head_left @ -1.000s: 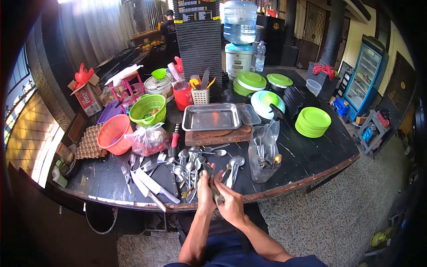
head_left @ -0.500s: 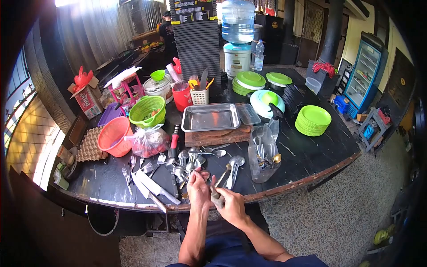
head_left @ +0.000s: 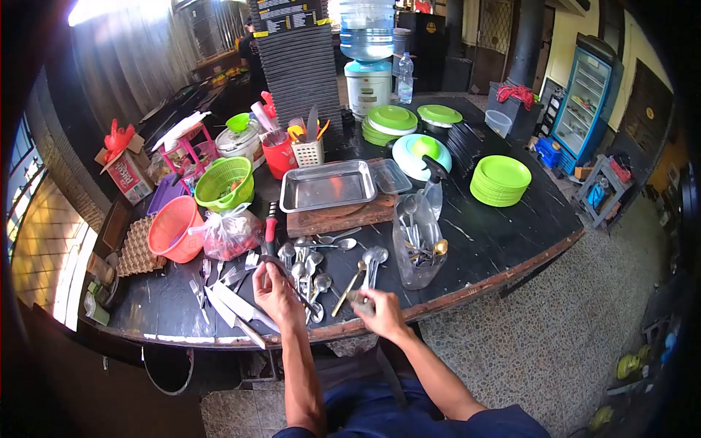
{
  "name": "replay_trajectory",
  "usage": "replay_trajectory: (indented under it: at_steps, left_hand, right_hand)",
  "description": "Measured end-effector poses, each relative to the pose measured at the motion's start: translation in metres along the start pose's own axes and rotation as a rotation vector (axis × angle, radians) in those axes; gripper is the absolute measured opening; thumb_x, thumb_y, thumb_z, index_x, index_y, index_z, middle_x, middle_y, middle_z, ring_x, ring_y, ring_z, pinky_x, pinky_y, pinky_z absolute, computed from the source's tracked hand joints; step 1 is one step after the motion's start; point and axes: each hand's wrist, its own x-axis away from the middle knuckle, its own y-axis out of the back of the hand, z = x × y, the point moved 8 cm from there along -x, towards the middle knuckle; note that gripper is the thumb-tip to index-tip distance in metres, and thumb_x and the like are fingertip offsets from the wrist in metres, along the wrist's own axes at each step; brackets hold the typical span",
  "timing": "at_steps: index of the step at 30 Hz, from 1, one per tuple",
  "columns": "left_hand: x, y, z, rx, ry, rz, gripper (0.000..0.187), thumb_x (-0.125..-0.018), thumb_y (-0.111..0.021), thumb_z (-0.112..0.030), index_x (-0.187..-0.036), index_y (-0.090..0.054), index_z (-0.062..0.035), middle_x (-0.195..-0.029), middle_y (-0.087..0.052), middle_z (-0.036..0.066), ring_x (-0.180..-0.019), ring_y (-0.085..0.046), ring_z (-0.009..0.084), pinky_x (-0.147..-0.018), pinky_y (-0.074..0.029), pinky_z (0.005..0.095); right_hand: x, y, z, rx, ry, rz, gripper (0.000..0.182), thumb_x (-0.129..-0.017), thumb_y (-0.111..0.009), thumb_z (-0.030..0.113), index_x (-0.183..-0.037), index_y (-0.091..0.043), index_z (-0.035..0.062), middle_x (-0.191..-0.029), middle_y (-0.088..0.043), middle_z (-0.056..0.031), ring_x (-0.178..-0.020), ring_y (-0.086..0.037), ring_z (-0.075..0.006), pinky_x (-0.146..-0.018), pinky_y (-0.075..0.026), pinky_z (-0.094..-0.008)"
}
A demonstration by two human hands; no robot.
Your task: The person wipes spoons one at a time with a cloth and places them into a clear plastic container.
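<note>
1. The left hand (head_left: 276,293) was closed around a slim, dark-handled utensil (head_left: 296,287), too small in the view to name more exactly. Its long axis ran diagonally, from the thumb near the pile of spoons down toward the table's near edge.
2. The right hand (head_left: 380,312) sat just right of it, fingers curled on a small crumpled grey cloth (head_left: 358,300), with the knuckles at the table's rim.
3. The two hands were near each other but apart; the utensil's lower end pointed toward the gap between them, so the cloth lay to the utensil's right, and the right hand was the nearer one to it.
4. Just beyond the left hand lay the loose spoons (head_left: 310,264), bowls mostly away from the person, handles toward the person.
5. Left of that hand, knives (head_left: 237,306) and forks (head_left: 201,281) lay flat on the dark table (head_left: 504,241).
6. Right of the spoons stood a clear plastic container (head_left: 418,244) holding more cutlery, well within the right hand's side.
7. Farther back sat a steel tray (head_left: 327,186) on a wooden board (head_left: 339,217), and an orange basket (head_left: 174,228) to the left.
</note>
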Motion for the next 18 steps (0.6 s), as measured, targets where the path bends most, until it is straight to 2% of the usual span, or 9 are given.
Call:
replay_trajectory:
  at_steps: [2, 5, 7, 11, 13, 15, 17, 18]
  left_hand:
    - [0.009, -0.024, 0.002, -0.037, -0.012, 0.077, 0.013, -0.098, -0.070, -0.009, -0.107, -0.061, -0.0064, -0.082, -0.068, 0.003, -0.061, -0.055, 0.0062, -0.054, -0.045, 0.0228]
    - [0.024, -0.072, 0.007, -0.012, 0.007, 0.267, 0.012, -0.098, -0.066, -0.002, -0.108, -0.059, -0.0020, -0.094, -0.071, 0.013, -0.074, -0.069, 0.0188, -0.064, -0.057, 0.0291]
    - [0.033, -0.109, 0.005, -0.025, -0.029, 0.395, 0.011, -0.099, -0.062, 0.002, -0.109, -0.059, 0.0007, -0.108, -0.071, 0.020, -0.086, -0.072, 0.0247, -0.077, -0.062, 0.0359]
    - [0.056, -0.183, 0.014, -0.116, -0.092, 0.656, 0.008, -0.099, -0.060, 0.003, -0.107, -0.059, 0.0035, -0.107, -0.070, 0.022, -0.093, -0.072, 0.0272, -0.081, -0.063, 0.0383]
    - [0.066, -0.214, 0.041, -0.174, -0.011, 0.895, 0.008, -0.097, -0.055, 0.008, -0.104, -0.060, 0.0075, -0.107, -0.071, 0.022, -0.088, -0.073, 0.0255, -0.081, -0.063, 0.0364]
    - [0.071, -0.230, 0.084, -0.332, 0.056, 1.066, 0.011, -0.093, -0.056, 0.013, -0.094, -0.065, 0.0065, -0.096, -0.074, 0.015, -0.085, -0.071, 0.0167, -0.074, -0.058, 0.0306]
    - [0.086, -0.240, 0.101, -0.600, -0.131, 1.245, 0.012, -0.088, -0.061, 0.013, -0.091, -0.068, 0.0033, -0.086, -0.074, 0.012, -0.079, -0.071, 0.0157, -0.071, -0.056, 0.0308]
    - [0.094, -0.242, 0.110, -0.642, -0.247, 1.314, 0.013, -0.084, -0.067, 0.010, -0.093, -0.070, 0.0004, -0.083, -0.074, 0.013, -0.076, -0.071, 0.0229, -0.072, -0.055, 0.0333]
  right_hand:
    - [-0.013, 0.006, -0.023, -0.034, -0.020, -0.116, 0.036, -0.075, -0.084, 0.010, -0.109, -0.072, 0.0045, -0.090, -0.075, -0.0173, -0.082, -0.075, -0.0314, -0.070, -0.057, -0.0383]
    - [-0.019, -0.001, -0.047, -0.076, -0.050, -0.160, 0.035, -0.077, -0.083, 0.012, -0.110, -0.072, 0.0032, -0.093, -0.074, -0.0187, -0.085, -0.075, -0.0333, -0.071, -0.057, -0.0390]
    - [-0.016, -0.016, -0.058, -0.077, 0.048, -0.191, 0.033, -0.078, -0.082, 0.014, -0.108, -0.071, 0.0019, -0.094, -0.074, -0.0196, -0.086, -0.074, -0.0347, -0.071, -0.057, -0.0393]
    - [-0.015, -0.018, -0.064, -0.116, 0.007, -0.174, 0.031, -0.080, -0.080, 0.014, -0.105, -0.070, -0.0003, -0.093, -0.073, -0.0205, -0.086, -0.074, -0.0358, -0.072, -0.057, -0.0401]
    - [-0.012, -0.016, -0.063, -0.125, 0.004, -0.173, 0.031, -0.080, -0.080, 0.013, -0.106, -0.069, -0.0009, -0.094, -0.073, -0.0206, -0.087, -0.074, -0.0355, -0.072, -0.057, -0.0400]
    - [-0.012, -0.013, -0.061, -0.131, 0.014, -0.172, 0.032, -0.081, -0.080, 0.013, -0.107, -0.069, -0.0014, -0.095, -0.073, -0.0206, -0.087, -0.074, -0.0351, -0.072, -0.057, -0.0399]
    - [-0.013, -0.012, -0.057, -0.116, 0.056, -0.161, 0.033, -0.081, -0.080, 0.012, -0.108, -0.067, -0.0023, -0.098, -0.073, -0.0206, -0.089, -0.074, -0.0345, -0.073, -0.057, -0.0393]
    - [-0.013, -0.012, -0.058, -0.125, 0.043, -0.149, 0.034, -0.079, -0.080, 0.011, -0.108, -0.067, -0.0020, -0.096, -0.072, -0.0203, -0.087, -0.073, -0.0360, -0.071, -0.056, -0.0399]
